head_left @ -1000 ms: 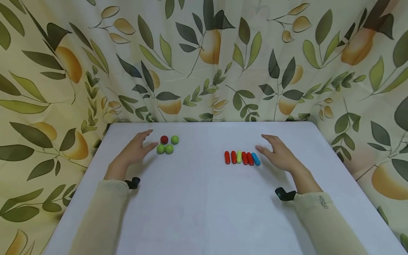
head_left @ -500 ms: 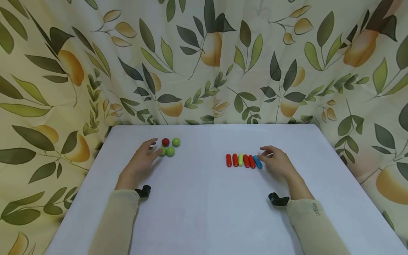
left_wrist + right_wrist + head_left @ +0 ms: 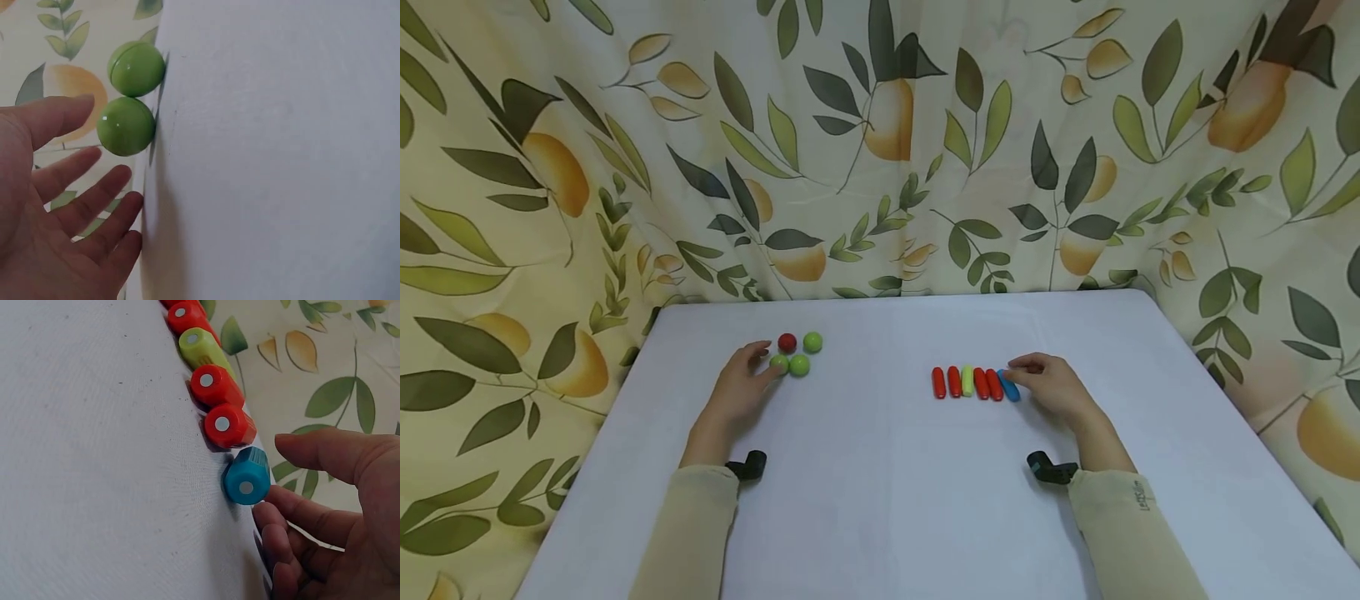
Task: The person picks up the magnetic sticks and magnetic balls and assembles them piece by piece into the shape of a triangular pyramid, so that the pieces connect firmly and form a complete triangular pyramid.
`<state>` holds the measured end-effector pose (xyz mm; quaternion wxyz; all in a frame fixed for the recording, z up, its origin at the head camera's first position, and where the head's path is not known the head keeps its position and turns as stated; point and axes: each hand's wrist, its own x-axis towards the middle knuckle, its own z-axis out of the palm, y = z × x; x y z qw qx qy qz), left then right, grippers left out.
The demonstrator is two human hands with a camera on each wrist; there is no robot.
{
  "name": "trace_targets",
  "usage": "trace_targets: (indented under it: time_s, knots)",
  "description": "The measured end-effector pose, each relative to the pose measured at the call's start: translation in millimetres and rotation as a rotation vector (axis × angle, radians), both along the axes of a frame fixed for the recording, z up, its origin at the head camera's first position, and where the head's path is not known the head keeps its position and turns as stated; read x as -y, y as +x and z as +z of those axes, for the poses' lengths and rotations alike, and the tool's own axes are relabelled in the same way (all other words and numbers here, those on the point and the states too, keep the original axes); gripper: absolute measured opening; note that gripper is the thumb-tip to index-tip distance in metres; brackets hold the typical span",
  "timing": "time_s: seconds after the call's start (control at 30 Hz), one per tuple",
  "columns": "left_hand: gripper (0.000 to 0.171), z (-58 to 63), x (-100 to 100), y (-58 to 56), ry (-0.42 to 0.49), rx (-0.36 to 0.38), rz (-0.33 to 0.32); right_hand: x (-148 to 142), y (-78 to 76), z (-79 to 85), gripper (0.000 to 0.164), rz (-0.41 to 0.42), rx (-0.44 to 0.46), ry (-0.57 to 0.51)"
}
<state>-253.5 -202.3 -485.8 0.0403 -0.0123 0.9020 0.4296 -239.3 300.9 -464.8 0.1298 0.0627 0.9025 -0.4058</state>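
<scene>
In the head view my left hand (image 3: 739, 390) is beside a small group of shiny balls. Its thumb is close to the nearest green ball (image 3: 127, 126); in the left wrist view the fingers are spread, apart from it. Touching that ball is a second green ball (image 3: 137, 69), which has a seam. A red ball (image 3: 787, 342) and another green ball (image 3: 812, 342) lie behind. My right hand (image 3: 1056, 387) is around the near end of a row of short sticks, its thumb and fingers either side of a stubby blue stick (image 3: 248, 478), the thumb clear of it.
Several other sticks, red (image 3: 995, 385) and one yellow-green (image 3: 967, 382), lie side by side left of the blue one. All stand on a white table (image 3: 880, 500). A leaf-and-fruit patterned curtain (image 3: 880, 192) hangs behind the table and along its sides.
My left hand has moved right, toward the nearest green ball. The right hand has come down and left to the blue stick, its thumb and fingers drawing closer together. Balls and sticks keep their arrangement.
</scene>
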Motion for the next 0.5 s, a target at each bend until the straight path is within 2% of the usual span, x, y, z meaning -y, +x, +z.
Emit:
trace_targets:
  time_s: [0.2,0.37,0.5]
  knots:
    - [0.059,-16.0,0,0.1,0.107,0.017,0.033,-2,2.4,-0.7,0.058,-0.013,0.006,0.016]
    - [0.055,-23.7,1,-0.6,0.118,-0.021,0.068,2,0.0,-2.9,0.056,-0.017,-0.009,0.008]
    - [0.053,-26.0,-1,-2.7,0.119,-0.039,0.067,2,1.7,-2.6,0.052,-0.015,-0.018,0.017]
